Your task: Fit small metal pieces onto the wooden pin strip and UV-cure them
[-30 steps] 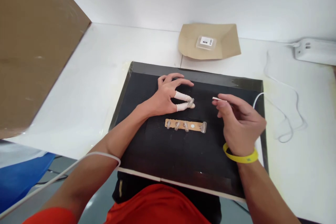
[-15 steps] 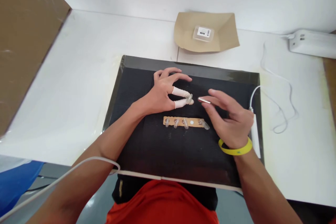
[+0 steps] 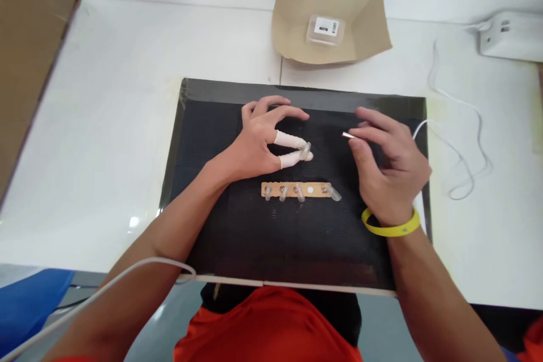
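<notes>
White tabletop carries a black mat, and the work sits at the mat's middle. Pinched between the thumb and forefinger of the left hand, both tips wearing white finger cots, is a small clear part; that hand is closed on it, its other fingers arched onto the mat. Well to the right of the part, at about the same height, the right hand grips a thin metal pin between thumb and fingers, the pin's tip pointing left toward the part with a clear gap between them. Just below both hands lies a tan strip flat on the mat, holding several small clear pieces along its length. A yellow wristband circles the right wrist. Farther back, beyond the mat, a brown paper tray holds a small labelled packet. A white cable loops at the right toward a white power strip.
</notes>
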A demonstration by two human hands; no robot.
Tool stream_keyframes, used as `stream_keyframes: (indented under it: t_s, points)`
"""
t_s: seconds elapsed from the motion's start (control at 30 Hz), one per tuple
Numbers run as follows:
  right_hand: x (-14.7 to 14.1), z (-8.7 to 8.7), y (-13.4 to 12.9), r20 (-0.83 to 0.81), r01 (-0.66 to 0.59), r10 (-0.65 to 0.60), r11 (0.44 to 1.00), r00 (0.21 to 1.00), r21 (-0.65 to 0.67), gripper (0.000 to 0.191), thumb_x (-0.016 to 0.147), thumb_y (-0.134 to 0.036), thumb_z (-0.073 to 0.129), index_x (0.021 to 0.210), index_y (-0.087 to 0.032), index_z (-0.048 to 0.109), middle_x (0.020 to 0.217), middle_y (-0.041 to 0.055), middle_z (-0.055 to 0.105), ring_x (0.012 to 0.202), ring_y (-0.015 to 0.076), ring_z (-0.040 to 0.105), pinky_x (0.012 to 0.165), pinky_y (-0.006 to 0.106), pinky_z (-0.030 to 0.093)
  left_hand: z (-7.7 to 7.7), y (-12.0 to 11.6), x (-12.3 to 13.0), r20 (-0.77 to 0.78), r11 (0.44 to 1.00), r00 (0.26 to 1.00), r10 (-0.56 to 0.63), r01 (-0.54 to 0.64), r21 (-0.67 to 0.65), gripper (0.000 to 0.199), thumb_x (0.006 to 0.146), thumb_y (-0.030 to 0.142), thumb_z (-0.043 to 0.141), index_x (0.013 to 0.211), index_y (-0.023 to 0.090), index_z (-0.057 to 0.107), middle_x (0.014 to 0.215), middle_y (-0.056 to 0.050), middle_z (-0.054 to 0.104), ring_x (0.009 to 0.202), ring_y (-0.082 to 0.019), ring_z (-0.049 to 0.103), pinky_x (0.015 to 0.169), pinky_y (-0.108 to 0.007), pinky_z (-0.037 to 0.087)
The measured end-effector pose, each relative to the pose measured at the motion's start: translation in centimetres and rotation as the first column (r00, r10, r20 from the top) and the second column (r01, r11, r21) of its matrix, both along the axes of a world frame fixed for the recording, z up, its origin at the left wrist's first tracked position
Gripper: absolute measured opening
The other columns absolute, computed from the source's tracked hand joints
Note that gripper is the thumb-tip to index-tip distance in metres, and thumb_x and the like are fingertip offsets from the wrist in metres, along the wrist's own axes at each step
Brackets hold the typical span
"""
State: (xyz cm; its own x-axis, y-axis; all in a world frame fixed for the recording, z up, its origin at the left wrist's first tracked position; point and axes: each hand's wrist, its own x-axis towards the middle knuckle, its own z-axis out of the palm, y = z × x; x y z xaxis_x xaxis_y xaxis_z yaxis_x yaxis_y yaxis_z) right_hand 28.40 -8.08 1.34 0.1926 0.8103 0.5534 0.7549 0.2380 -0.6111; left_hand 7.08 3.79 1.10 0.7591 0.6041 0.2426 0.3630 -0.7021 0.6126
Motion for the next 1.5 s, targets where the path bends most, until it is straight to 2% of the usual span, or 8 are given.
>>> stream_keyframes:
  t_s: [0.13,0.3,0.47,0.63,0.8,0.93,1.07,1.5]
  points:
    - [0.0,0.3,-0.2,0.059,-0.172,0.177,0.981,0.982,-0.093,0.011,0.097,-0.025,0.072,0.104,-0.031,0.077,0.140,0.0037,0.074,0.118,0.0278,0.071,0.101,0.052,0.058,-0.4,0.0,0.0,0.022,0.999,1.000,0.001,-0.002,0.034,0.005,0.091,0.034,0.081,0.089,0.034,0.085,0.139,-0.001,0.072,0.143,-0.034,0.051,0.116,-0.056,0.027]
    - [0.3,0.0,-0.2,-0.094,0.069,-0.066,0.997,0.993,0.033,0.016,0.101,-0.026,0.067,0.112,-0.032,0.077,0.144,0.0029,0.071,0.131,0.0290,0.066,0.112,0.058,0.053,-0.6,0.0,0.1,0.032,0.999,0.999,0.000,-0.001,0.047,0.005,0.090,0.033,0.082,0.088,0.034,0.085,0.137,-0.002,0.072,0.142,-0.034,0.051,0.115,-0.058,0.028]
    - [0.0,0.3,-0.5,0.085,-0.123,0.130,0.988,0.988,-0.092,0.015,0.096,-0.023,0.073,0.107,-0.032,0.078,0.150,0.0018,0.068,0.129,0.0303,0.066,0.109,0.055,0.054,-0.5,-0.1,0.2,0.010,0.998,1.000,0.013,-0.013,0.059,0.006,0.091,0.035,0.080,0.089,0.033,0.085,0.137,-0.002,0.073,0.142,-0.034,0.052,0.115,-0.060,0.030]
    - [-0.2,0.6,-0.6,-0.024,0.099,-0.099,0.995,0.995,0.004,0.015,0.097,-0.022,0.071,0.107,-0.031,0.078,0.143,0.0030,0.072,0.131,0.0310,0.066,0.113,0.059,0.051,-0.8,0.0,0.4,0.016,0.998,1.000,0.011,-0.012,0.060,0.005,0.091,0.033,0.080,0.089,0.033,0.085,0.136,-0.003,0.073,0.142,-0.036,0.051,0.116,-0.063,0.030]
    - [-0.3,0.7,-0.7,0.168,-0.115,0.131,0.988,0.977,-0.102,0.015,0.095,-0.022,0.074,0.106,-0.031,0.078,0.150,0.0015,0.068,0.125,0.0310,0.066,0.106,0.055,0.053,-1.0,-0.1,0.5,0.018,0.996,1.000,0.008,-0.010,0.085,0.008,0.093,0.035,0.077,0.090,0.032,0.084,0.136,-0.003,0.072,0.141,-0.036,0.051,0.116,-0.063,0.030]
    - [-0.1,0.6,-0.7,0.142,0.039,-0.040,0.999,0.989,0.015,0.013,0.098,-0.025,0.071,0.107,-0.030,0.078,0.145,0.0018,0.072,0.125,0.0299,0.065,0.107,0.056,0.050,-1.1,-0.2,0.6,0.012,0.996,1.000,0.014,-0.015,0.085,0.010,0.092,0.036,0.077,0.089,0.031,0.084,0.136,-0.003,0.073,0.142,-0.036,0.051,0.116,-0.061,0.030]
    - [-0.1,0.6,-0.7,0.194,-0.110,0.127,0.989,0.973,-0.098,0.012,0.095,-0.024,0.074,0.105,-0.031,0.079,0.150,0.0016,0.068,0.124,0.0304,0.064,0.101,0.052,0.053,-1.1,-0.2,0.6,0.024,0.996,1.000,0.010,-0.012,0.090,0.008,0.092,0.034,0.077,0.090,0.033,0.084,0.137,-0.001,0.072,0.142,-0.035,0.051,0.116,-0.061,0.029]
    - [0.0,0.6,-0.7,0.065,0.053,-0.053,0.999,0.996,-0.004,0.014,0.096,-0.025,0.074,0.106,-0.031,0.080,0.146,0.0024,0.070,0.129,0.0317,0.064,0.110,0.057,0.049,-0.8,-0.1,0.6,0.013,0.999,1.000,0.009,-0.009,0.040,0.009,0.092,0.038,0.077,0.090,0.033,0.085,0.137,-0.003,0.073,0.143,-0.035,0.051,0.116,-0.062,0.029]
